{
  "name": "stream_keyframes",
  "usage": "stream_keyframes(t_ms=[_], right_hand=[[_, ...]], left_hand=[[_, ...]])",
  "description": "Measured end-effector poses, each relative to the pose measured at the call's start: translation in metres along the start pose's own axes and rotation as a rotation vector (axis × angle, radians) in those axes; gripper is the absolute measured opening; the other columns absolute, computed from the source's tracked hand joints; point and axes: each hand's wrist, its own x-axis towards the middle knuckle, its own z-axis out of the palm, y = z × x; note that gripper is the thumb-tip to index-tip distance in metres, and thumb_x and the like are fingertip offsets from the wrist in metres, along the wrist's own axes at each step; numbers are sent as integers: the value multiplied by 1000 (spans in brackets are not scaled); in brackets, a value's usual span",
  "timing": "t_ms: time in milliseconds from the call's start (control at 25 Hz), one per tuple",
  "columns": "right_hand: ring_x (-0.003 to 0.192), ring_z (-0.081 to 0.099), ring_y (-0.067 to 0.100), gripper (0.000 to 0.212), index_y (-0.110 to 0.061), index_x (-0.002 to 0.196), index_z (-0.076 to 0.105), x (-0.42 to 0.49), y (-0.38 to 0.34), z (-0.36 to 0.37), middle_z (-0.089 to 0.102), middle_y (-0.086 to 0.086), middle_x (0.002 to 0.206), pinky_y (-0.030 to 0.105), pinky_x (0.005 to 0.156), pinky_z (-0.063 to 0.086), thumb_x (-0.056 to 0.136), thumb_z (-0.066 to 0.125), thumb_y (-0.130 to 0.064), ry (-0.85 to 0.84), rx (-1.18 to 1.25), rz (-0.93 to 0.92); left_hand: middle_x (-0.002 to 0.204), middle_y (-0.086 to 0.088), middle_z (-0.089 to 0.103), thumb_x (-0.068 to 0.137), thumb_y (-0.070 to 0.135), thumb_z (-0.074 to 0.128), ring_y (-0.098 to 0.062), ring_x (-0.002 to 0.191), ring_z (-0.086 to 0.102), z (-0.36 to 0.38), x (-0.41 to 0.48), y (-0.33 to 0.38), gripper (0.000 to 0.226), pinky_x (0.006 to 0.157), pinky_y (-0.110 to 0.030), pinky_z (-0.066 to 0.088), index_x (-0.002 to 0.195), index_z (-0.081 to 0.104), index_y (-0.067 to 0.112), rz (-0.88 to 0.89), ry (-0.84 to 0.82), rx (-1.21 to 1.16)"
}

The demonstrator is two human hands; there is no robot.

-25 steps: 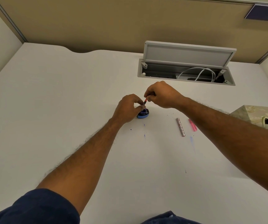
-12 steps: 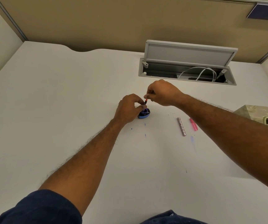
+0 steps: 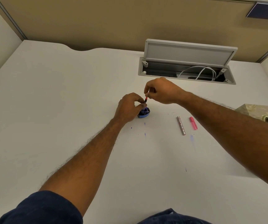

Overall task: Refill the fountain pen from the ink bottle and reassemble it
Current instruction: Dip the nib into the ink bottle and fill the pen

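Observation:
A small blue ink bottle (image 3: 144, 113) stands open on the white desk. My left hand (image 3: 128, 107) grips it from the left, fingers curled round its neck. My right hand (image 3: 160, 91) pinches the top of the pink pen section (image 3: 145, 100), which stands upright with its lower end in the bottle's mouth. The nib is hidden inside the bottle. To the right, a silver pen barrel (image 3: 181, 125) and a pink pen cap (image 3: 193, 123) lie flat on the desk, apart from both hands.
An open cable hatch (image 3: 188, 62) with white cables sits in the desk behind my hands. A patterned tissue box (image 3: 262, 113) stands at the right edge. Small blue ink spots (image 3: 144, 134) mark the desk in front of the bottle.
My right hand has risen slightly, so a bit more of the pink pen section shows above the bottle. My left hand stays on the bottle.

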Motion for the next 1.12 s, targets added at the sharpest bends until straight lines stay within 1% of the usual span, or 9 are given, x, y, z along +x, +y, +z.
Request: stream_keyframes(t_ms=[40,120,520,680,760,840,960,1040,1120], right_hand=[[88,65,19,18,-11,108,66,0,0,1,71,7,103,34,85,54,94,59,-20,5,4,-4],[87,65,20,17,-10,106,66,1,0,2,71,8,101,34,84,54,94,58,-19,14,-6,6],[78,57,17,33,-11,102,66,8,-3,10,69,8,93,29,70,43,93,57,-42,113,-219,17],[74,56,18,42,-10,96,65,4,-3,10,62,5,81,31,69,47,92,53,-50,114,-236,34],[77,56,16,38,-11,102,65,2,-3,10,60,1,84,31,72,48,92,56,-47,92,-171,34],[81,58,16,29,-12,110,64,0,-2,7,63,1,91,30,76,49,92,61,-35,40,-81,12],[85,66,18,18,-10,107,68,-2,-1,4,72,6,100,34,84,55,93,61,-18,-2,-16,-22],[85,67,18,17,-9,106,69,-1,-1,3,73,7,99,36,86,56,93,61,-15,-8,-12,-20],[82,67,16,17,-8,105,69,-1,-2,3,73,7,98,35,85,56,93,60,-15,-7,-9,-17]], left_hand=[[106,0,70,83,28,72,-17,100,61,0,0,0,18,94,-41,49,93,74,13,1,-1,2],[107,0,70,83,28,71,-17,100,61,1,0,0,18,94,-40,49,93,74,13,-3,-2,-1],[105,1,71,85,28,70,-18,97,62,4,-2,-1,17,91,-44,52,93,73,14,-30,5,-39],[106,-1,71,84,26,70,-19,97,63,6,-4,-1,15,92,-45,52,94,72,14,-43,1,-47],[106,-1,71,84,27,70,-19,98,63,6,-4,-1,17,92,-45,52,95,72,14,-41,3,-36],[105,1,71,84,28,70,-17,97,62,6,-5,-2,17,90,-44,52,95,72,14,-30,10,-26],[102,4,70,84,29,69,-14,94,62,7,-6,-3,15,87,-43,54,93,73,16,-4,17,-33],[101,6,70,84,30,69,-13,95,62,7,-8,-3,16,86,-43,54,93,73,18,6,23,-28],[104,6,70,83,30,69,-13,98,61,5,-9,-4,17,87,-41,53,94,73,19,23,17,18]])
